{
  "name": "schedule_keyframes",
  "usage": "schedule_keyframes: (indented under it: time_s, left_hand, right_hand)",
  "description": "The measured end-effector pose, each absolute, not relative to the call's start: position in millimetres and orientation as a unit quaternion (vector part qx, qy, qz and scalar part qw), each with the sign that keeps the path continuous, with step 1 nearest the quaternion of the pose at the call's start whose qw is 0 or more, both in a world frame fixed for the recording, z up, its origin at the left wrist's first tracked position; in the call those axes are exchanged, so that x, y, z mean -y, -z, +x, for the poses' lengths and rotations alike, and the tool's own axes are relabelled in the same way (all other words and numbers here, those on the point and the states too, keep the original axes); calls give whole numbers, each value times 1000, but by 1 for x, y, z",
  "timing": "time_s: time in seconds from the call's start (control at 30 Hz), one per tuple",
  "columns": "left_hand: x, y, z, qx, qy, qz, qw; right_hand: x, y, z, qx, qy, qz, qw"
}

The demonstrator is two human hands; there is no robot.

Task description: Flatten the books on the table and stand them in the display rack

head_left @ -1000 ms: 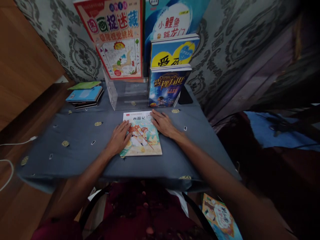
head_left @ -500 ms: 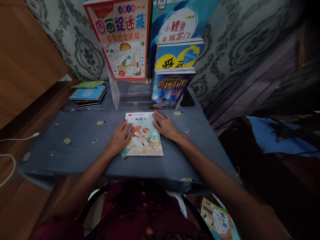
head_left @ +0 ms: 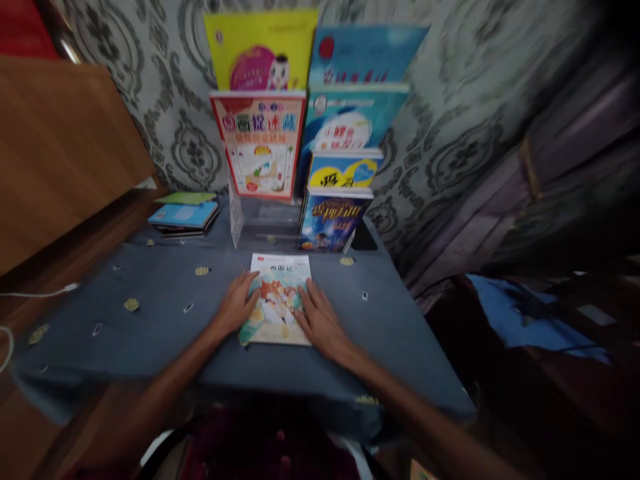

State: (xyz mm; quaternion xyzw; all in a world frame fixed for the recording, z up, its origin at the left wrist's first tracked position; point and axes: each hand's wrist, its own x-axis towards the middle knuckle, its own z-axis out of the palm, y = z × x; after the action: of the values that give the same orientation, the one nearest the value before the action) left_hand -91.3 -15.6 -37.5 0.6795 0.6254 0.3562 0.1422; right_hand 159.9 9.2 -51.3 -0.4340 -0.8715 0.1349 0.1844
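A thin picture book with a white top and a cartoon cover lies flat on the grey-blue tablecloth. My left hand rests on the book's left edge, fingers stretched out flat. My right hand lies on the book's lower right part, fingers also extended and flat. Neither hand grips anything. Just beyond the book stands a clear acrylic display rack with several children's books upright on its tiers.
A small stack of thin books lies at the table's far left. A white cable runs over the wooden surface on the left. Patterned wallpaper is behind the rack; dark curtains and a blue cloth are on the right.
The camera tilted up, showing more of the rack. My right hand slid from the book's upper right corner down to its lower right part. My left hand stayed on the left edge.
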Motion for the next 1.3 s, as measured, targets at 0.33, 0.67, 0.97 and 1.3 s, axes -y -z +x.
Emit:
schedule_keyframes:
  time_s: [0.33,0.67,0.97,1.3]
  left_hand:
    - [-12,49,-86,-591,-525,502,352]
    - [-7,37,-89,-673,-272,685,63]
    - [-24,20,-87,-681,-168,712,31]
    - [-48,18,-76,-653,-161,740,-17]
  right_hand:
    - [-23,76,173,863,-141,-422,239]
    - [-24,60,175,874,-155,-411,209]
    - [-80,39,171,874,-184,-410,184]
    - [-119,56,171,839,-218,-386,315]
